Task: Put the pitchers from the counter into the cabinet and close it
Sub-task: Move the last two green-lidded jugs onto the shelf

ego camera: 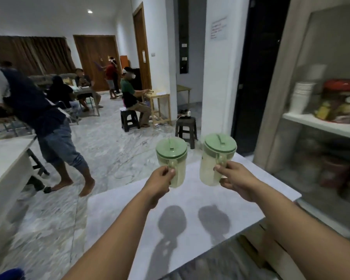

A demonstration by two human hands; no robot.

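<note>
Pitchers: two, both upright, lids up, handles toward camera.
Left pitcher (173, 162): left hand (160, 183) fingers wrapped round handle.
Right pitcher (216, 158): right hand (233, 178) likewise, above tabletop (190, 229).

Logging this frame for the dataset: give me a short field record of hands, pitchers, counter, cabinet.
left hand: grips the handle of the left pitcher
right hand: grips the handle of the right pitcher
pitchers: two, pale green, green lids on, upright, held above the counter
counter: white, shadows of both pitchers on it
cabinet: to the right, blurred; shelf with a stack of white cups and packaged goods
task state: neither pitcher in the cabinet yet
</note>
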